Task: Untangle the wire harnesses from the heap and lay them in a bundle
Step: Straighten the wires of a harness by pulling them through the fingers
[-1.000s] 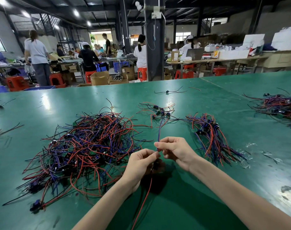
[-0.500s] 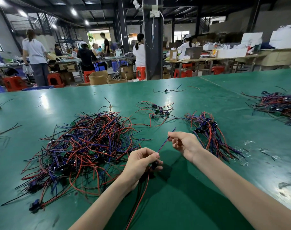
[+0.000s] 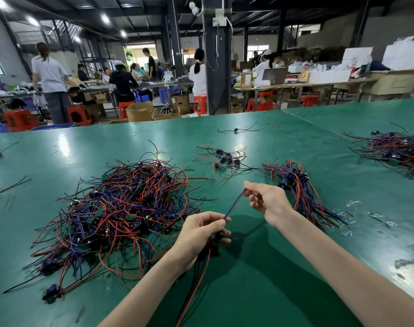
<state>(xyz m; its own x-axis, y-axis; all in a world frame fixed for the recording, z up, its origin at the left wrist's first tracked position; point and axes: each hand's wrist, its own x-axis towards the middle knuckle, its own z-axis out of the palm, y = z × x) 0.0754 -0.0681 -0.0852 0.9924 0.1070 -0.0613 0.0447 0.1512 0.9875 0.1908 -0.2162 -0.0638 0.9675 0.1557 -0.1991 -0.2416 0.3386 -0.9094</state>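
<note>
A: Where do we place the wire harness [image 3: 234, 204] against the hands?

B: We see it stretched taut in the air between them, above the table [image 3: 295, 274] and near the middle of its near edge. The left hand [image 3: 201, 234] has its fingers curled round the lower part. The right hand [image 3: 267, 201], higher and farther out, pinches the upper end between thumb and forefinger.

A: And the rest of the work?

B: The heap [image 3: 121, 208] spreads toward the left edge, its nearest strands just beside the left hand. The bundle [image 3: 300, 190] lies just beyond the right hand, its wires running roughly one way toward the right edge.

A: How does the harness look to us?

B: We make out a blue and a red wire running side by side as one straight line. A dark blue connector [image 3: 217, 237] sits under the left fingers. Below it, red and black tails hang down toward the near edge.

A: What escapes us?

B: The connector is mostly covered by the fingers, so we cannot tell its shape. The tails run out at the bottom of the view. The right wrist hides part of the bundle. We cannot tell whether any tail touches the heap.
</note>
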